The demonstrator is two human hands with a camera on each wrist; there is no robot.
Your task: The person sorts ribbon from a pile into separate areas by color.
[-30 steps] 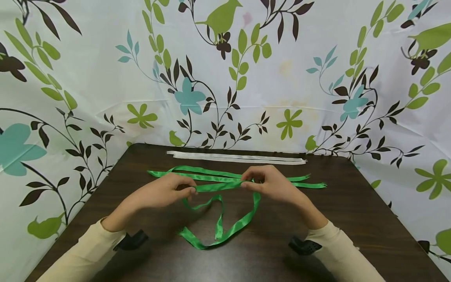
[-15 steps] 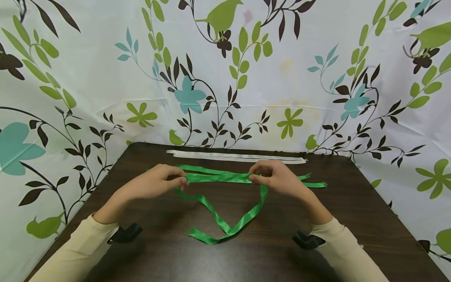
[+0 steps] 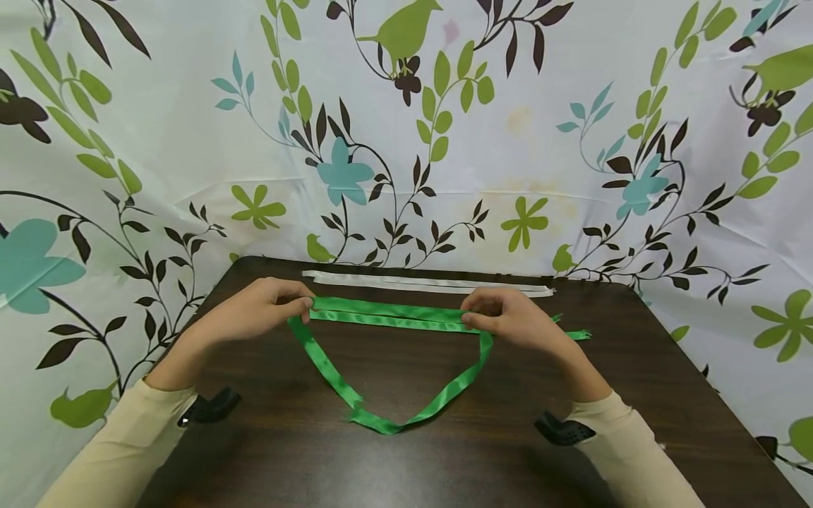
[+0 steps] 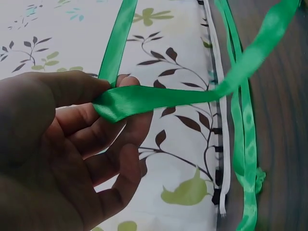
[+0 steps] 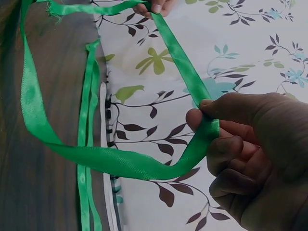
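Observation:
A green satin ribbon (image 3: 387, 308) is stretched nearly level between both hands above the table. My left hand (image 3: 250, 314) pinches it between thumb and fingers; in the left wrist view the ribbon (image 4: 139, 98) folds over at the fingertips. My right hand (image 3: 517, 319) pinches the other end of the stretch, seen in the right wrist view with the ribbon (image 5: 185, 67) under the thumb. From both hands the loose tails hang toward me, and their frayed ends come close together low in the middle.
More green ribbons (image 5: 86, 192) lie across the table behind the held one, partly hidden by it. White ribbons (image 3: 432, 284) lie along the far edge of the dark wooden table (image 3: 406, 466). A patterned cloth (image 3: 406, 141) hangs behind.
My hands have moved apart, the left one leftward and up, the right one slightly rightward. The stretch of ribbon between them is longer, and the hanging tails have been drawn up into a wider curve.

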